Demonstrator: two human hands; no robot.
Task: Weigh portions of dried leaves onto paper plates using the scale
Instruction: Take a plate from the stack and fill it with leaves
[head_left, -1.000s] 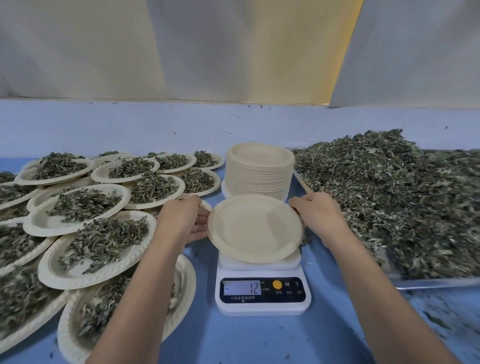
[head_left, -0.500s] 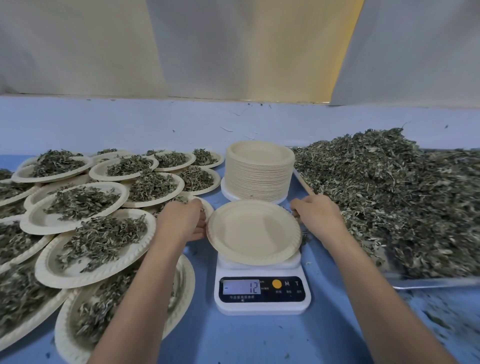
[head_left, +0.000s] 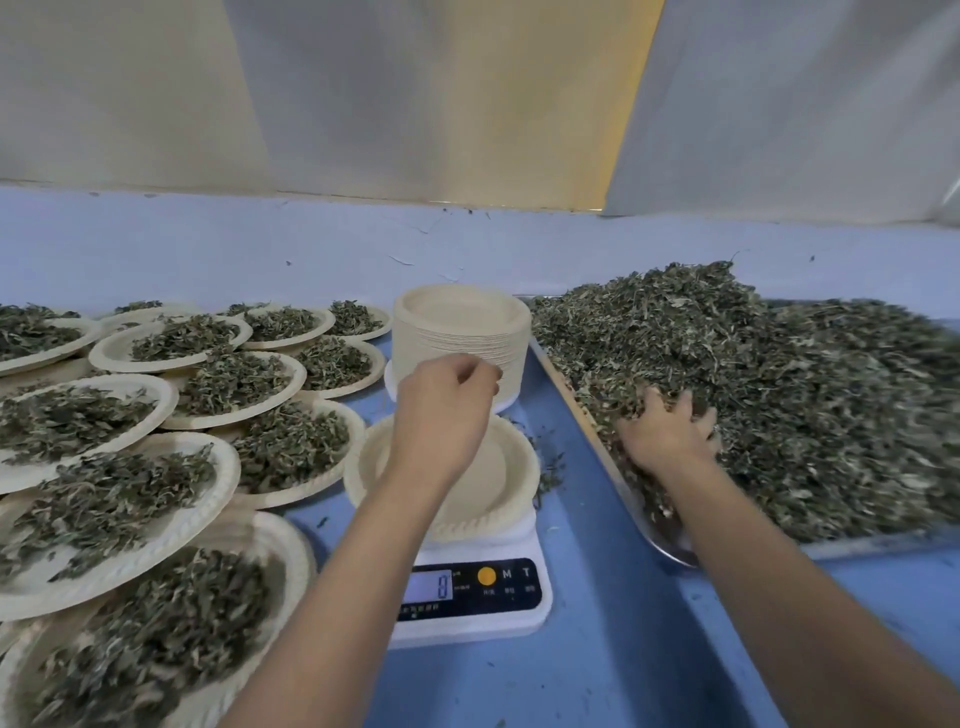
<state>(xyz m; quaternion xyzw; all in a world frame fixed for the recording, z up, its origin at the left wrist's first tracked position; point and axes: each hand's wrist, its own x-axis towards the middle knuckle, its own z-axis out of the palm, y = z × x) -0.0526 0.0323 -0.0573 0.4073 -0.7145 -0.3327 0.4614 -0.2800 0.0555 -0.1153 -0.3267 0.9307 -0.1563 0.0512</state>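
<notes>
An empty paper plate (head_left: 501, 480) sits on the white digital scale (head_left: 470, 626), whose display shows a single digit. My left hand (head_left: 441, 408) hovers over the plate with fingers loosely curled and holding nothing, just in front of the stack of empty plates (head_left: 462, 325). My right hand (head_left: 667, 434) lies in the near left part of the big pile of dried leaves (head_left: 789, 384), fingers spread and sunk into the leaves. The pile fills a metal tray (head_left: 883, 546) at the right.
Several paper plates filled with leaves (head_left: 104, 499) overlap one another across the left of the blue table (head_left: 597, 675). Loose leaf bits lie between the scale and the tray. A pale wall stands behind.
Both hands have let go of the plate's rim. The left hand rose above the plate and the right hand moved right into the leaf pile. The scale reading changed from 12.
</notes>
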